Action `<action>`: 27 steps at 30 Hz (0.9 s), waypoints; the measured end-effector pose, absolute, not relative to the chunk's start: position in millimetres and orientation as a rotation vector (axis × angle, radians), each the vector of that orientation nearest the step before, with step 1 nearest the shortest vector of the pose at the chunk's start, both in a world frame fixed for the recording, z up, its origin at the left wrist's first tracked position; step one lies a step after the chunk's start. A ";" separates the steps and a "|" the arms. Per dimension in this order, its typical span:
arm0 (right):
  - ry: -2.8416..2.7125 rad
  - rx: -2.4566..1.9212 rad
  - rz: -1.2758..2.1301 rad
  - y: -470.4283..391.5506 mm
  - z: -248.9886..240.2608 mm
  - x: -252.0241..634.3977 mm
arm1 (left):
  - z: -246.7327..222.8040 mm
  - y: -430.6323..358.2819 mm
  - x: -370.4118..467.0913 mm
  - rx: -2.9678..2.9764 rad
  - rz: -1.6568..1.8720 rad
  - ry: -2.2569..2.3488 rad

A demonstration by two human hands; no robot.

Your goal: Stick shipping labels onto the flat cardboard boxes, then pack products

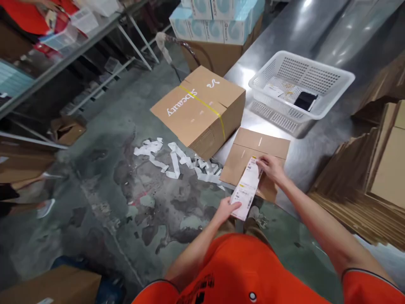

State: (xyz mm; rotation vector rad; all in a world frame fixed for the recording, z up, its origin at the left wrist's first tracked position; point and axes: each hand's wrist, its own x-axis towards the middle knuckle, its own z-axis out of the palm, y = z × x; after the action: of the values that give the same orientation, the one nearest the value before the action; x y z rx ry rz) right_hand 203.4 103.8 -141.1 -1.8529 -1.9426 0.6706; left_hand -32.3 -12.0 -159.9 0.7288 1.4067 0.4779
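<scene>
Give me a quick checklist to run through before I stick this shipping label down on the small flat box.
1. Label held at both ends: ok. The left hand pinches the near end, the right hand the far end.
2. Small flat box lying flat on the metal table: ok, though its near edge hangs past the table edge.
3. Box top free of clutter under the label: ok.
4. Label lined up square with the box: not ok, it runs at a slant.
5. Backing peeled off the label: cannot tell.
6. White basket and strapped carton stack out of the way: ok, both sit apart from the box.
</scene>
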 end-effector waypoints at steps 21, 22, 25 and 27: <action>-1.533 -2.259 0.373 12.0 -176.0 207.7 | -149.3 36.9 -75.2 1.092 0.721 1.468; -1.359 -2.348 0.426 10.2 -172.1 217.9 | -145.9 30.2 -73.9 1.079 0.708 1.467; -1.174 -2.279 0.562 4.9 -145.4 229.8 | -131.5 9.3 -69.2 1.015 0.712 1.526; -1.096 -2.103 0.536 -5.6 -111.7 236.7 | -119.5 -2.1 -64.1 0.945 0.757 1.556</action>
State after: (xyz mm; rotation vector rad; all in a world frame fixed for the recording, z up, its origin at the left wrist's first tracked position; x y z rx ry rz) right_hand 236.7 -5.6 -111.7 -2.1029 -1.0964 0.5361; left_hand -64.1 -2.1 -119.5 0.9449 1.5563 0.7571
